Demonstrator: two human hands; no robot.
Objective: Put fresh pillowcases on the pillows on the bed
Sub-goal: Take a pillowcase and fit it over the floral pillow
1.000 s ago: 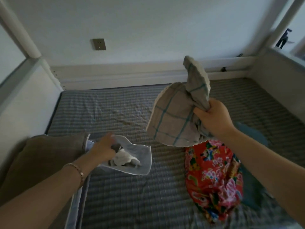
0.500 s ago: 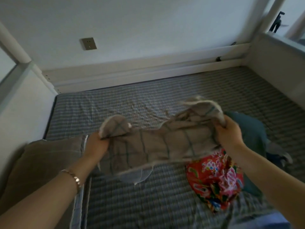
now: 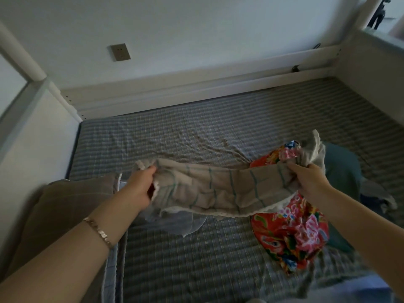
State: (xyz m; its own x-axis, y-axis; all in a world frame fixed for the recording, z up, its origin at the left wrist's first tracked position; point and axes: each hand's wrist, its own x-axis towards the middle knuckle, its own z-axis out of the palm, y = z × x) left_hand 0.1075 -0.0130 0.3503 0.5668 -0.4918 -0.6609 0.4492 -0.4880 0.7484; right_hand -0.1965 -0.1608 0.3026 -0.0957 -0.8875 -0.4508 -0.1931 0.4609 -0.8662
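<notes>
A beige pillowcase with green check lines (image 3: 220,189) hangs stretched between both hands above the bed. My left hand (image 3: 140,184) grips its left end, fingers curled into the cloth. My right hand (image 3: 310,180) grips the right end, where a white frilled edge sticks up. Under the right end lies a pillow in red flowered fabric (image 3: 293,232). A brown-grey pillow (image 3: 63,206) lies at the left edge of the bed.
The bed (image 3: 207,132) has a grey-blue checked sheet, creased in the middle. A thin pale cloth (image 3: 181,224) lies under the pillowcase. A teal cloth (image 3: 343,171) lies at the right. White bed rails and a wall close the far and left sides.
One second ago only my right hand held the bunched pillowcase up. My left hand left the pale cloth, took the other end, and both hands pulled the pillowcase wide and lower.
</notes>
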